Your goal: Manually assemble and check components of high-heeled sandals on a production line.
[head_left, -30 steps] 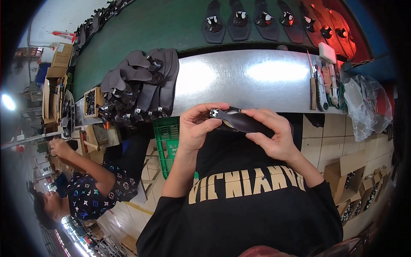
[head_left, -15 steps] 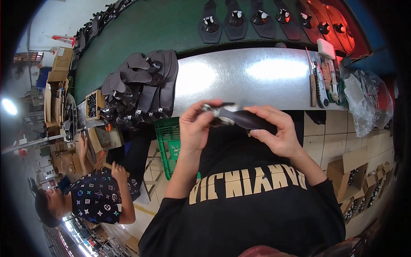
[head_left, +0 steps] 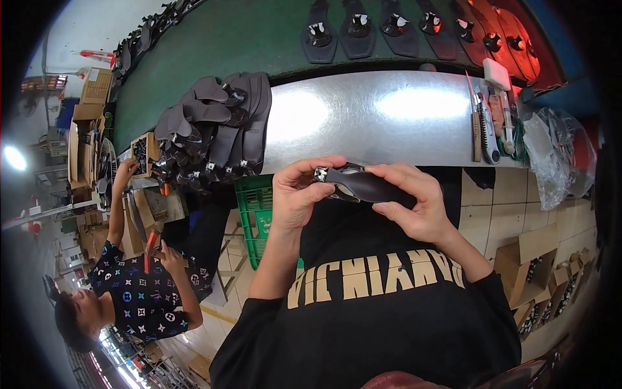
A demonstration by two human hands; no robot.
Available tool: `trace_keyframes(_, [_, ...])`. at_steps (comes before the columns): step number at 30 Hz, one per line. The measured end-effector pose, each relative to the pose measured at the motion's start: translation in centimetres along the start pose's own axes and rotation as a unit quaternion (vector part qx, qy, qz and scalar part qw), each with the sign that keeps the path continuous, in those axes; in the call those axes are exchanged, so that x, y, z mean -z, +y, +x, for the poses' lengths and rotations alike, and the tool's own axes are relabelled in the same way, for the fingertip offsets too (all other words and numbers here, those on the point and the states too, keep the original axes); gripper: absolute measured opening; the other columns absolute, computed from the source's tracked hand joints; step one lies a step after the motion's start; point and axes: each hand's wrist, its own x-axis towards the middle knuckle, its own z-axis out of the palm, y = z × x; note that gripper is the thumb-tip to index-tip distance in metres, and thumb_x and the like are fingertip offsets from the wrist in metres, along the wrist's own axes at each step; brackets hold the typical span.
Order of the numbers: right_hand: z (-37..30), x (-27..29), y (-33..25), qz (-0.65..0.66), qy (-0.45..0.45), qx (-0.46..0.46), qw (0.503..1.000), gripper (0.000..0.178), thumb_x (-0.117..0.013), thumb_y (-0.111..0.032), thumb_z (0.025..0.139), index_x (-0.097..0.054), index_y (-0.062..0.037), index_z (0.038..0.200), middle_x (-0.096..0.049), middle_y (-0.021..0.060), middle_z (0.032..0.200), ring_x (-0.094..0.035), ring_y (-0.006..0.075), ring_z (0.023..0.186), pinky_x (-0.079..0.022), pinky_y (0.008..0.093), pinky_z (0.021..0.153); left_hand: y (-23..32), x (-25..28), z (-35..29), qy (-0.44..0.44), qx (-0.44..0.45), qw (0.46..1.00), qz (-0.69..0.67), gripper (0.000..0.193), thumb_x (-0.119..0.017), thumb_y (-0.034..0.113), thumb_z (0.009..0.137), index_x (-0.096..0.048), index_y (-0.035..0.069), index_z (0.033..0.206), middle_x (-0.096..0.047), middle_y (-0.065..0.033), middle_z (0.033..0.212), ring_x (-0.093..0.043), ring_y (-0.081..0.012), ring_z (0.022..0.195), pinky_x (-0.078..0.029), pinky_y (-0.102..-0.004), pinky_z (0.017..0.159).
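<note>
Grasping dark sandal (head_left: 382, 189) w/ both hands, held up at near edge of metal counter (head_left: 363, 120), right of sandal pile (head_left: 217, 126); not laid down. Pinching ornament end w/ L hand (head_left: 291, 201): fingers (head_left: 324, 161) closed on far side, thumb on near side, shiny ornament (head_left: 321, 174) showing b/w. Gripping wider dark end w/ R hand (head_left: 418, 201), same way, thumb nearest. Can't tell what's under the fingers, incl. how hard the squeeze.

Re progress: judging as mid-handling of this one piece. Looks to have its ornament on already, so prob. past that stage; not yet set down w/ others. To far right, on green surface (head_left: 259, 35), see sandal row (head_left: 359, 29), spaced out, ornaments up; poss. further along, unsure. At left, see pile heaped on counter, many w/ ornaments too; can't say if finished or waiting, so amt. left unclear.

Untouched at right of counter: hand tools (head_left: 489, 133) & white block (head_left: 496, 74), w/ clear plastic bag (head_left: 551, 159) just beyond. Far left, note co-worker's hand (head_left: 127, 170) at small-parts tray (head_left: 152, 144).
</note>
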Motion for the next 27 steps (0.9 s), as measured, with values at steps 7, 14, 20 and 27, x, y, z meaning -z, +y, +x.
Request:
trace_keyframes(7, [-0.1, 0.2, 0.1, 0.004, -0.008, -0.008, 1.000, 0.047, -0.073, -0.004, 0.072, -0.062, -0.0006, 0.118, -0.068, 0.0137, 0.109, -0.066, 0.0251, 0.091, -0.048, 0.0338, 0.084, -0.2, 0.1, 0.0, -0.004, -0.001, 1.000, 0.002, 0.035, -0.069, -0.011, 0.073, -0.066, -0.004, 0.108, -0.065, -0.0230, 0.115, -0.067, -0.0212, 0.095, -0.058, -0.0287, 0.077])
trace_keyframes(14, [0.0, 0.2, 0.0, -0.008, -0.009, -0.004, 1.000, 0.046, -0.073, -0.003, 0.072, -0.063, -0.0002, 0.117, -0.068, 0.0138, 0.107, -0.066, 0.0251, 0.090, -0.048, 0.0343, 0.082, -0.3, 0.1, 0.1, -0.009, -0.001, 1.000, 0.013, 0.038, -0.068, -0.011, 0.074, -0.065, -0.005, 0.111, -0.065, -0.0212, 0.115, -0.067, -0.0201, 0.096, -0.058, -0.0283, 0.079])
trace_keyframes(20, [0.2, 0.3, -0.2, -0.038, -0.011, 0.004, 0.999, 0.045, -0.072, -0.004, 0.073, -0.063, -0.0009, 0.116, -0.068, 0.0143, 0.103, -0.065, 0.0257, 0.088, -0.049, 0.0341, 0.080, -0.1, 0.1, 0.0, -0.015, -0.004, 0.999, 0.046, 0.037, -0.068, -0.010, 0.075, -0.065, -0.006, 0.112, -0.065, -0.0200, 0.115, -0.066, -0.0178, 0.095, -0.056, -0.0257, 0.077])
trace_keyframes(27, [0.6, 1.0, -1.0, -0.128, -0.042, 0.022, 0.991, 0.047, -0.071, -0.004, 0.071, -0.063, -0.0020, 0.118, -0.067, 0.0129, 0.095, -0.064, 0.0264, 0.085, -0.047, 0.0339, 0.076, -0.4, 0.0, -0.1, -0.033, -0.003, 0.995, 0.090, 0.036, -0.068, -0.010, 0.075, -0.067, -0.005, 0.111, -0.063, -0.0234, 0.119, -0.065, -0.0223, 0.102, -0.054, -0.0266, 0.081])
